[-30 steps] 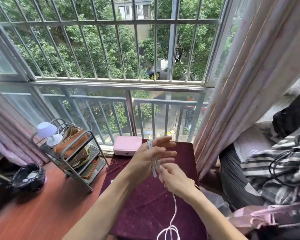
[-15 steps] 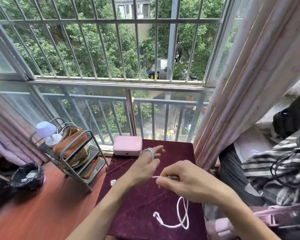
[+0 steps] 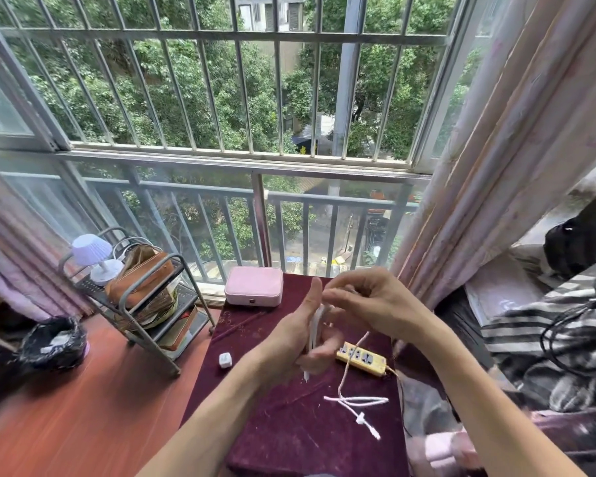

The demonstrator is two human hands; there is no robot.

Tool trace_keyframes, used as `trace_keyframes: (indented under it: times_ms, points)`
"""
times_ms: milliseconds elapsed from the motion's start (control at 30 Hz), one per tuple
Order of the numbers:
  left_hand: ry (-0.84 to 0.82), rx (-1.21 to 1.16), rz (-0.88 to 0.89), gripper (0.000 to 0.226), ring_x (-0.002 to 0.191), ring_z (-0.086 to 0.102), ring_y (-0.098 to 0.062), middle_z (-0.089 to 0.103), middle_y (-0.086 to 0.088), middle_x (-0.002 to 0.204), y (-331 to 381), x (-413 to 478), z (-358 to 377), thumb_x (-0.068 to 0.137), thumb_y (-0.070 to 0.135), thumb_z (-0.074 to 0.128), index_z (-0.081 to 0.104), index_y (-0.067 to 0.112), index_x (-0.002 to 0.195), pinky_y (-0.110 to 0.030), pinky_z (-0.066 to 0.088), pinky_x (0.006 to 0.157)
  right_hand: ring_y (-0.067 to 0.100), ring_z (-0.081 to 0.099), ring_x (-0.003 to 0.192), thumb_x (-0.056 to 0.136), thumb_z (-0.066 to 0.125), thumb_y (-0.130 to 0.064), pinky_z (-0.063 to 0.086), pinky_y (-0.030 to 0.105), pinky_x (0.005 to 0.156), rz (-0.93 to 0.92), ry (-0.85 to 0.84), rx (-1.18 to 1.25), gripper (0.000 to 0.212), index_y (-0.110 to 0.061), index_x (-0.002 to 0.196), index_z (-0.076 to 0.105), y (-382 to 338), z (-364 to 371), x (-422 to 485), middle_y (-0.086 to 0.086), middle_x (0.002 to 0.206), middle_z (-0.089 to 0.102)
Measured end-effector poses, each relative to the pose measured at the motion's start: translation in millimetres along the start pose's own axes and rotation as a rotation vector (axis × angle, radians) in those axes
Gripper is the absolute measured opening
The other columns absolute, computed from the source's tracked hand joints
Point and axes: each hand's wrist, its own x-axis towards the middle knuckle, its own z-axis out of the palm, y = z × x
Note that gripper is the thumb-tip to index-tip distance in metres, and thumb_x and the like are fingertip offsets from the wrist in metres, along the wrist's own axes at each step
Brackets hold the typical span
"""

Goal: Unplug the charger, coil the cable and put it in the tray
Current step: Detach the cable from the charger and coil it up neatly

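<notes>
- While the coil is only part wound, the maroon table (image 3: 283, 425) is the work surface: keep the slack on it, not over the edge.
- Strip (image 3: 360, 359), yellow, lies on the table just right of the hands; the loose run crosses its near end. Lift each turn clear so it does not snag there.
- Pink case (image 3: 254, 286) sits at the table's far edge, near the window. I can't tell which item is the tray; the wire rack (image 3: 141, 297) to the left is another candidate. Decide before the last turn.
- Left hand (image 3: 298, 342) acts as the former: upright, thumb up, fingers closed around several white turns, one short end poking out below. Keep that grip firm and the palm still.
- Right hand (image 3: 369, 301) is above and just right of it, fingers pinched as if feeding the strand over the top; blurred, so actual contact is unclear. Guess: feed with light, even tension, same direction every turn.
- Cable (image 3: 350, 364) runs from the hands down to a flat loop on the cloth, tail plug (image 3: 375, 433) at the near end. Little left to wind; leave the tail for a final wrap.
- Charger (image 3: 225, 360), small white cube, lies alone on the table left of the left hand, detached from the cable. It goes in too.
</notes>
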Motion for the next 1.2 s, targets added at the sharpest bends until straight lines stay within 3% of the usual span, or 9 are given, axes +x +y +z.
trace_keyframes:
  times_ms: [100, 200, 267, 433, 533, 767, 933, 1100, 1200]
  points:
    - [0.064, -0.017, 0.0, 0.078, 0.028, 0.032, -0.004, 0.029, 0.005, 0.042, 5, 1, -2, 0.092, 0.076, 0.036, 0.064, 0.014, 0.128, -0.015, 0.031, 0.035, -0.005, 0.051, 0.051, 0.097, 0.073, -0.015, 0.041, 0.01, 0.055, 0.025, 0.046, 0.135, 0.01, -0.011, 0.093, 0.08, 11, 6, 7, -0.016, 0.053, 0.061]
    - [0.02, -0.123, -0.007, 0.067, 0.026, 0.034, -0.002, 0.036, 0.009, 0.038, 9, 3, -2, 0.1, 0.065, 0.035, 0.065, 0.005, 0.097, -0.015, 0.027, 0.033, 0.028, 0.052, 0.065, 0.09, 0.076, -0.028, 0.039, 0.04, 0.062, 0.048, 0.091, 0.312, 0.011, -0.017, 0.09, 0.08, 19, 9, 12, 0.035, 0.06, 0.057]
    - [0.014, -0.176, -0.005, 0.057, 0.026, 0.034, -0.002, 0.04, 0.01, 0.037, 9, 5, 1, 0.104, 0.056, 0.037, 0.063, 0.006, 0.092, -0.016, 0.023, 0.033, 0.036, 0.055, 0.076, 0.088, 0.076, -0.03, 0.041, 0.049, 0.068, 0.06, 0.114, 0.386, 0.013, -0.018, 0.091, 0.081, 25, 12, 14, 0.049, 0.075, 0.057]
    - [0.11, -0.251, 0.106, 0.036, 0.025, 0.031, 0.0, 0.041, 0.008, 0.039, 0, 6, 15, 0.105, 0.037, 0.045, 0.061, 0.005, 0.1, -0.021, 0.015, 0.033, 0.011, 0.072, 0.078, 0.084, 0.08, -0.05, 0.058, 0.022, 0.074, 0.137, 0.128, 0.478, 0.029, -0.023, 0.092, 0.082, 40, 29, 8, 0.0, 0.084, 0.079]
    - [0.176, -0.226, 0.156, 0.032, 0.026, 0.031, 0.0, 0.042, 0.009, 0.041, -4, 4, 20, 0.105, 0.033, 0.045, 0.056, 0.005, 0.098, -0.025, 0.011, 0.038, 0.013, 0.073, 0.082, 0.076, 0.084, -0.058, 0.058, 0.025, 0.079, 0.144, 0.188, 0.568, 0.048, -0.016, 0.098, 0.08, 44, 42, -3, 0.001, 0.09, 0.079]
    - [0.314, -0.246, 0.26, 0.03, 0.03, 0.034, -0.003, 0.038, 0.003, 0.048, -5, 4, 12, 0.105, 0.027, 0.05, 0.064, 0.002, 0.1, -0.017, 0.025, 0.034, 0.035, 0.061, 0.073, 0.11, 0.056, -0.019, 0.051, 0.042, 0.069, 0.359, 0.281, 0.597, 0.027, -0.008, 0.096, 0.077, 53, 81, -22, 0.014, 0.074, 0.074]
    - [0.403, -0.011, 0.252, 0.032, 0.036, 0.04, -0.005, 0.04, -0.009, 0.064, -8, 7, -5, 0.1, 0.028, 0.062, 0.066, 0.002, 0.119, -0.016, 0.038, 0.039, 0.006, 0.033, 0.043, 0.104, 0.056, -0.047, 0.026, 0.018, 0.042, 0.452, 0.25, 0.599, 0.043, -0.029, 0.065, 0.063, 50, 112, -36, -0.006, 0.053, 0.046]
    - [0.631, 0.434, 0.135, 0.029, 0.039, 0.046, -0.007, 0.064, 0.002, 0.071, -7, 4, -22, 0.107, 0.016, 0.048, 0.051, 0.005, 0.134, -0.016, 0.039, 0.04, 0.006, 0.029, 0.048, 0.109, 0.052, -0.04, 0.024, 0.022, 0.046, 0.409, 0.037, 0.133, 0.033, -0.023, 0.097, 0.078, 50, 118, -64, -0.012, 0.053, 0.038]
    - [0.656, 0.577, 0.021, 0.028, 0.045, 0.051, -0.009, 0.064, 0.001, 0.071, -11, -2, -27, 0.107, 0.009, 0.044, 0.049, 0.003, 0.134, -0.018, 0.043, 0.046, 0.004, 0.034, 0.05, 0.102, 0.055, -0.047, 0.029, 0.027, 0.05, 0.335, -0.034, -0.112, 0.031, -0.025, 0.093, 0.075, 34, 97, -67, -0.01, 0.054, 0.044]
